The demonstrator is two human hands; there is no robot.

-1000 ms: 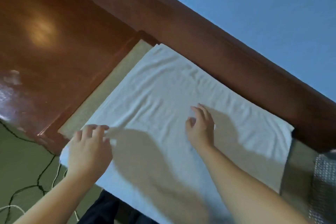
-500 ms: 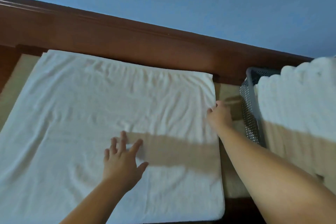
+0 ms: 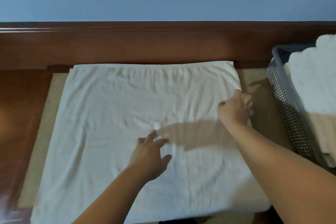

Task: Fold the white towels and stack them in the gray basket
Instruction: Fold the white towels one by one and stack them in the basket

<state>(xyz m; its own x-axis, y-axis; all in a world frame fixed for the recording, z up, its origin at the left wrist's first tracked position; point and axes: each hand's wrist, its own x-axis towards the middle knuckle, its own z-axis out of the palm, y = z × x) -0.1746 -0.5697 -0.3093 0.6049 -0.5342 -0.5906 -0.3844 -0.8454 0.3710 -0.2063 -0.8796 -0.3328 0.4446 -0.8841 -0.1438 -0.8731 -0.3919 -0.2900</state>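
A white towel (image 3: 118, 114) lies spread flat and slightly wrinkled on a tan surface (image 3: 259, 85). My left hand (image 3: 149, 156) rests palm down near the towel's middle, fingers spread. My right hand (image 3: 234, 111) is at the towel's right edge, and its curled fingers grip that edge. To the right stands the gray perforated basket (image 3: 283, 100), holding a stack of folded white towels (image 3: 316, 85) that rises above its rim.
A dark wooden rail (image 3: 145, 45) runs along the far side under a blue wall. Polished wood (image 3: 18, 111) borders the tan surface on the left. A narrow tan strip separates the towel from the basket.
The view has swung right and levelled, bringing the basket into sight. My right hand went from the towel's middle to its right edge and took hold of it. My left hand shifted to the middle.
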